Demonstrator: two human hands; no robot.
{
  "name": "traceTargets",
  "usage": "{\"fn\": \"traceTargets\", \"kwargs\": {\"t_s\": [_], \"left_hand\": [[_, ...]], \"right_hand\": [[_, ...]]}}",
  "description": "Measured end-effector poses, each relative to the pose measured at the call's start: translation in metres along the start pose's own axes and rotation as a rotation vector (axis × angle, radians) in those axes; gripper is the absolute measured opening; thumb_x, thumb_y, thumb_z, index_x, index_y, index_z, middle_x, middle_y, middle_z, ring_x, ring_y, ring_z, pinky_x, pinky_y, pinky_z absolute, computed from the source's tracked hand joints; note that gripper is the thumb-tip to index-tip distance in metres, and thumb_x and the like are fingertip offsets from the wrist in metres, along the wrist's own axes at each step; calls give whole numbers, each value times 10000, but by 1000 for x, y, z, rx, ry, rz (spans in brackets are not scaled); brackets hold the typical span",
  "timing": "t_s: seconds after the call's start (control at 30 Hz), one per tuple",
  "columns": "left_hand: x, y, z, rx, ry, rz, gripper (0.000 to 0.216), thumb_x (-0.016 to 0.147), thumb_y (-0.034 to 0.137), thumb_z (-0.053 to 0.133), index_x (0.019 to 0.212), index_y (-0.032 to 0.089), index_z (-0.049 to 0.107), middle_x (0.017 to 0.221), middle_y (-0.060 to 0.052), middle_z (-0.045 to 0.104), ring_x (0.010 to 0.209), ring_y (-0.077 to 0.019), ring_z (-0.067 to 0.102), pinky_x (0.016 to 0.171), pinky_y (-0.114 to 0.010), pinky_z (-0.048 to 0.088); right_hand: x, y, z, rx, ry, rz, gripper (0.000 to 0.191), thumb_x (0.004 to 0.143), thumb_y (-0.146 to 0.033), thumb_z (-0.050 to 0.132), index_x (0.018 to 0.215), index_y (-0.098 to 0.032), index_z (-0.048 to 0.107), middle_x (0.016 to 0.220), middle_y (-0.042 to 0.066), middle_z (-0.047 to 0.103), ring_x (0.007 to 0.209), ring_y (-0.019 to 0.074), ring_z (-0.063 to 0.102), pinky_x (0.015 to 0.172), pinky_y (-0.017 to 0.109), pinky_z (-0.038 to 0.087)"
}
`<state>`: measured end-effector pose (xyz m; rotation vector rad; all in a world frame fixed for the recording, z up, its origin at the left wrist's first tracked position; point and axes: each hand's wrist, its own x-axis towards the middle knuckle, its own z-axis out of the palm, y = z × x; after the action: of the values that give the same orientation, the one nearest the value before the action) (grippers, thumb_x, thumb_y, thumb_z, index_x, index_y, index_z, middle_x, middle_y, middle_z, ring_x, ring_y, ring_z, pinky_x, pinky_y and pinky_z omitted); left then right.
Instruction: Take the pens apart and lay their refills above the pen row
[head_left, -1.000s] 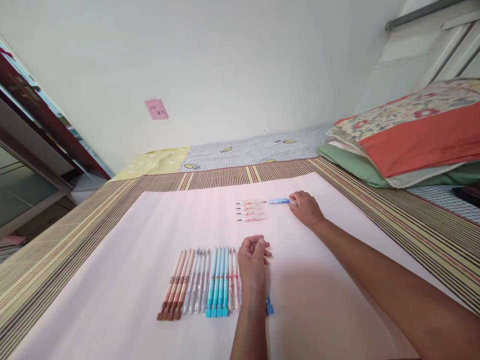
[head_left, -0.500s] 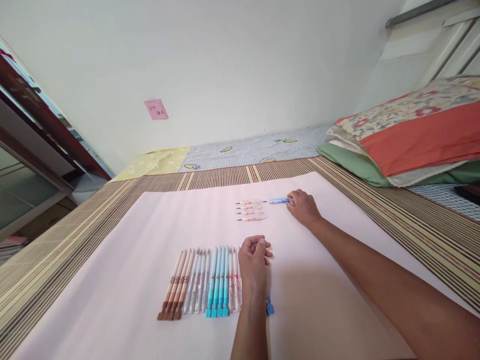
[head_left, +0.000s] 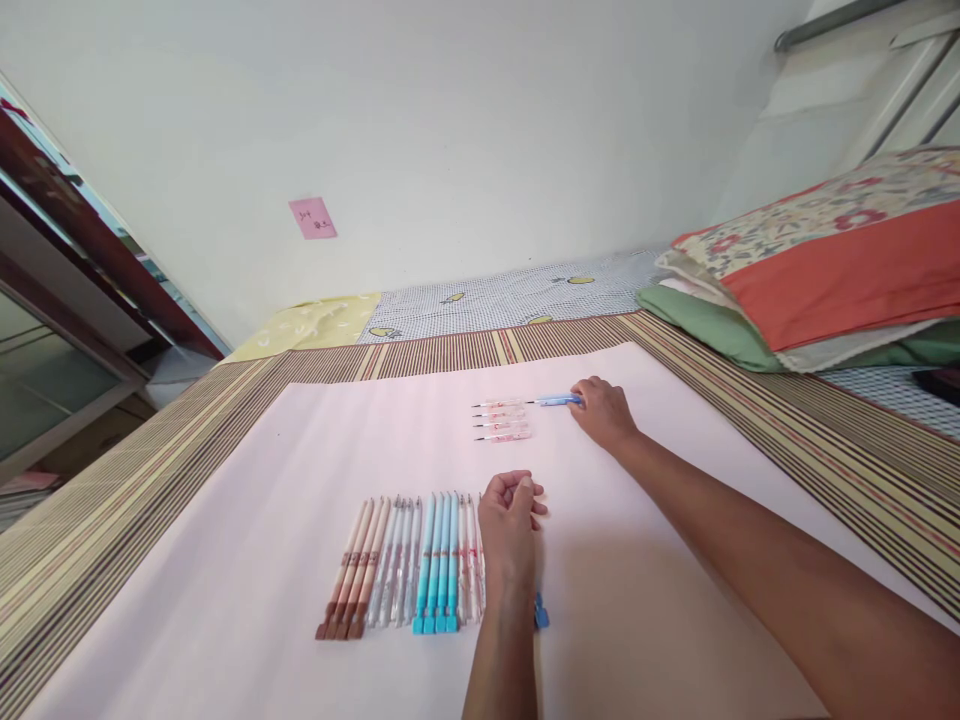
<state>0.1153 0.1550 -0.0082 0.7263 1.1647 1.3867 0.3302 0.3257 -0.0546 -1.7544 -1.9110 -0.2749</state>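
On the pink sheet (head_left: 247, 480), my right hand (head_left: 604, 412) is closed on the near end of a blue pen (head_left: 553, 400). Its dark tip points left at the top of a short stack of clear, pink-patterned pens (head_left: 504, 426). My left hand (head_left: 511, 505) hovers over the right end of the lower row, its fingers curled and its thumb against them; whatever it may hold is hidden. Beside it stand clear pens with red marks (head_left: 466, 560), teal pens (head_left: 436, 560), clear grey pens (head_left: 396, 565) and brown-capped pens (head_left: 356, 570). A blue cap (head_left: 541, 612) shows past my left wrist.
A striped mat (head_left: 180, 440) lies under the sheet. At the back right, folded bedding (head_left: 840, 270) is piled up. A checked cloth (head_left: 495, 295) runs along the wall, where a pink note (head_left: 313, 218) is stuck.
My right hand has shifted very slightly left with the blue pen. The left hand holds about the same place and pose.
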Motion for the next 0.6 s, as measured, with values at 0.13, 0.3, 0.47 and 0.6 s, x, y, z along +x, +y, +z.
{"fn": "traceTargets", "kwargs": {"t_s": [0.13,0.3,0.47,0.6], "left_hand": [[1,-3,0,0,-1,9,356,686,428,755,873,138,670,765,-63,696,548,-115,583,486,-218,363],[0,-1,0,2,-5,5,358,688,430,746,874,135,668,770,-65,697,555,-113,581,489,-217,365],[-2,3,0,-2,-2,-3,368,673,439,746,867,135,667,764,-62,693,552,-112,575,491,-218,363],[-2,4,0,-1,-4,-6,367,669,437,751,863,137,668,762,-61,693,549,-114,579,490,-221,363]], "right_hand": [[2,0,0,2,-9,11,89,851,-197,570,905,-186,639,968,93,663,894,246,567,731,345,311],[1,1,1,32,-16,34,90,834,-191,582,905,-189,637,975,83,666,899,239,574,743,343,322],[-4,3,-2,54,-9,33,113,837,-199,595,939,-188,639,989,79,669,916,239,586,751,345,340],[-5,2,-4,75,13,20,134,834,-217,611,962,-189,641,1003,82,674,922,243,590,760,348,347]]}}
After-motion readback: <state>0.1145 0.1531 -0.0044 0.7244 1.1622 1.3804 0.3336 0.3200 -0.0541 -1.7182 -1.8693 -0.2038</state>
